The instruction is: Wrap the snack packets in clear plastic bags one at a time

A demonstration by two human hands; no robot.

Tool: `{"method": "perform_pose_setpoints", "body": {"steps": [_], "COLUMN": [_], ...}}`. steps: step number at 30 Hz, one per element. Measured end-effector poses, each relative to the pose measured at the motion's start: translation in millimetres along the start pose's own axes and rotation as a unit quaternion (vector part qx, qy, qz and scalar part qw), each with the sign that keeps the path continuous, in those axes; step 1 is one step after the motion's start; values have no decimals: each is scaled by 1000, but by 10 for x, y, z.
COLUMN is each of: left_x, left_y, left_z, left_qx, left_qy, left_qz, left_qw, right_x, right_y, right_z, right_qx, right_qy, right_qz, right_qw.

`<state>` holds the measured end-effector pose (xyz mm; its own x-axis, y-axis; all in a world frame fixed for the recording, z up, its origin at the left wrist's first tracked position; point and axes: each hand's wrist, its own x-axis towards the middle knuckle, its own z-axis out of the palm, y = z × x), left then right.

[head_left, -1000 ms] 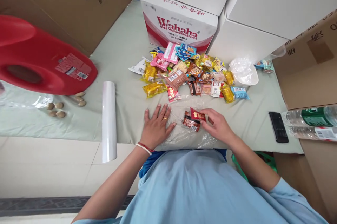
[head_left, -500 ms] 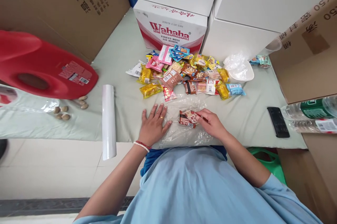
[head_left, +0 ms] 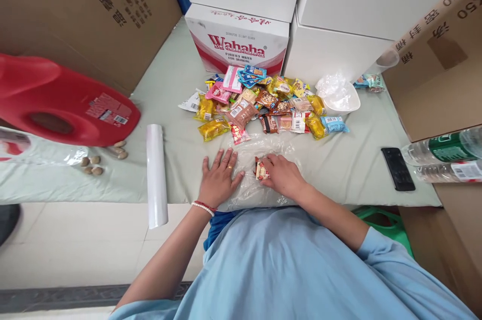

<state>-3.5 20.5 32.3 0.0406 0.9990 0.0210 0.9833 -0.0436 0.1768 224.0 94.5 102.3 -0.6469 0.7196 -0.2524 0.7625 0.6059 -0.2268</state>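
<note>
Your R hand (head_left: 280, 175) curls over a small red-and-cream wrapped packet (head_left: 262, 171), ctr frame; can't tell if fingers grip. L hand (head_left: 219, 182), spread flat: press lightly, steady clear plastic film (head_left: 246, 195).

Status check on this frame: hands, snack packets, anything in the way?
Left hand palm down, at edge of clear plastic film. Right hand over snack packets on the film, partly hiding them; grip unclear. Snack pile beyond, apart from both hands.
</note>
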Motion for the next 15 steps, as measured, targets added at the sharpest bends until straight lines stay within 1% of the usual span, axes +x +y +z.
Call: {"method": "perform_pose_setpoints", "body": {"steps": [3, 7, 12, 15], "left_x": [-3, -6, -11, -18], "left_y": [4, 2, -4, -3], "left_z": [-6, -3, 11, 20], "left_qx": [-4, -14, -32, -39], "left_qy": [-2, -1, 5, 10], "left_qz": [-2, -2, -2, -1], "left_qw": [1000, 1000, 999, 999], "right_x": [33, 52, 83, 79], "right_y": [5, 85, 66, 97], "right_z": [3, 11, -16, -92], "right_qx": [-35, -49, -43, -25], "right_qy": [-8, -6, -24, -36], "right_qz": [-27, -56, -60, -64], "right_qw": [999, 997, 997, 997]}}
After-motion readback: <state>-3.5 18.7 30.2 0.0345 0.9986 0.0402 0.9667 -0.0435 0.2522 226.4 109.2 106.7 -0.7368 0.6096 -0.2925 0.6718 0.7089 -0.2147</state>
